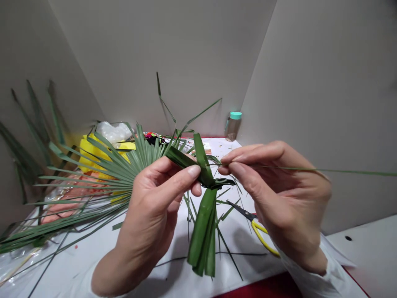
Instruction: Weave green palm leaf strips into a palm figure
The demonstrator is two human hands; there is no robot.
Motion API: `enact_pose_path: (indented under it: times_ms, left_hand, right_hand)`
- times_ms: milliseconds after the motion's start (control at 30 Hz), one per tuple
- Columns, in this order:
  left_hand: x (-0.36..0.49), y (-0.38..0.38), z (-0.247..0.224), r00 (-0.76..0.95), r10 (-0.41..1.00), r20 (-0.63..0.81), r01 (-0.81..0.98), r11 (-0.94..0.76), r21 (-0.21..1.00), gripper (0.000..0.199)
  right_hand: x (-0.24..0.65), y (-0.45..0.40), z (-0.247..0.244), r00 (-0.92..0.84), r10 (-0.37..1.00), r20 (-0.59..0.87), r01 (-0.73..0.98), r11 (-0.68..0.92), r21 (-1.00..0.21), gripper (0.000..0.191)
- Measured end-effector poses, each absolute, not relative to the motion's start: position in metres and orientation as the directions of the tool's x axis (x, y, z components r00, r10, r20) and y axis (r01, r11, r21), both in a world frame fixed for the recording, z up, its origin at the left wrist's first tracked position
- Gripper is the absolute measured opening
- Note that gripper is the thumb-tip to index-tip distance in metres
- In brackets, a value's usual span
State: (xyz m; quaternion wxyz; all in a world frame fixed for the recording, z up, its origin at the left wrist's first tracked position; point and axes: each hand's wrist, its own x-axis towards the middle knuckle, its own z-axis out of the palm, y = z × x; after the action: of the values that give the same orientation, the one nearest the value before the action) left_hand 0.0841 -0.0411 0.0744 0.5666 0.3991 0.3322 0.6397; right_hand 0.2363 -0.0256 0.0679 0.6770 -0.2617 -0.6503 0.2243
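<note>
My left hand (151,211) is shut on a folded bundle of green palm leaf strips (201,174), pinching it between thumb and fingers. Several wide strips of the bundle (203,236) hang down below it, and one stands upward. My right hand (279,194) pinches a long, thin palm strip (310,169) between thumb and forefinger. That strip runs from near the bundle out past the right edge of the view. Yellow-handled scissors (256,223) lie on the table under my right hand, partly hidden by it.
A large green fan palm leaf (105,178) lies at the left on a white table (77,248), with clear plastic sheeting beneath it. Behind it are yellow material (93,155) and a white bag (113,132). A small bottle with a teal cap (233,126) stands at the back. Loose thin strips lie about, and beige walls surround the table.
</note>
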Motion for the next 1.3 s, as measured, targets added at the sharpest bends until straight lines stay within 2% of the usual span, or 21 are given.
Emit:
enact_pose_path:
  times_ms: [133,267,367,467,567,667,933,1167,1300]
  left_hand:
    - [0.084,-0.041,0.072,-0.043,0.98,0.192,-0.442,-0.191,0.876,0.007]
    - [0.085,-0.041,0.072,-0.051,0.978,0.202,-0.446,-0.203,0.872,0.006]
    - [0.085,-0.041,0.073,-0.043,0.98,0.194,-0.444,-0.193,0.875,0.005]
    - [0.084,-0.042,0.075,-0.018,0.982,0.189,-0.448,-0.177,0.876,0.01]
    - [0.084,-0.042,0.075,-0.006,0.981,0.194,-0.447,-0.176,0.877,0.007]
    - [0.084,-0.043,0.074,-0.005,0.984,0.176,-0.447,-0.159,0.88,0.005]
    - [0.083,-0.044,0.077,-0.009,0.99,0.14,-0.456,-0.129,0.881,0.007]
    - [0.081,-0.046,0.079,0.019,0.987,0.158,-0.472,-0.13,0.872,0.007]
    - [0.082,-0.046,0.079,0.019,0.986,0.164,-0.478,-0.135,0.868,0.005]
  right_hand:
    - [0.237,-0.028,0.067,0.023,0.544,0.839,0.174,0.824,-0.54,0.014]
    - [0.237,-0.029,0.064,-0.024,0.502,0.865,0.19,0.851,-0.489,0.019]
    - [0.239,-0.028,0.065,-0.021,0.584,0.811,0.145,0.805,-0.576,0.015]
    - [0.242,-0.023,0.068,-0.061,0.739,0.67,-0.04,0.669,-0.742,0.011]
    - [0.244,-0.017,0.071,-0.144,0.815,0.562,-0.209,0.53,-0.822,0.01]
    - [0.246,-0.014,0.071,-0.191,0.834,0.517,-0.277,0.46,-0.844,0.009]
    - [0.246,-0.014,0.072,-0.232,0.854,0.466,-0.327,0.382,-0.864,0.009]
    - [0.245,-0.007,0.078,-0.386,0.878,0.283,-0.462,0.082,-0.883,0.011]
    - [0.246,-0.003,0.077,-0.423,0.871,0.248,-0.483,0.015,-0.876,0.012]
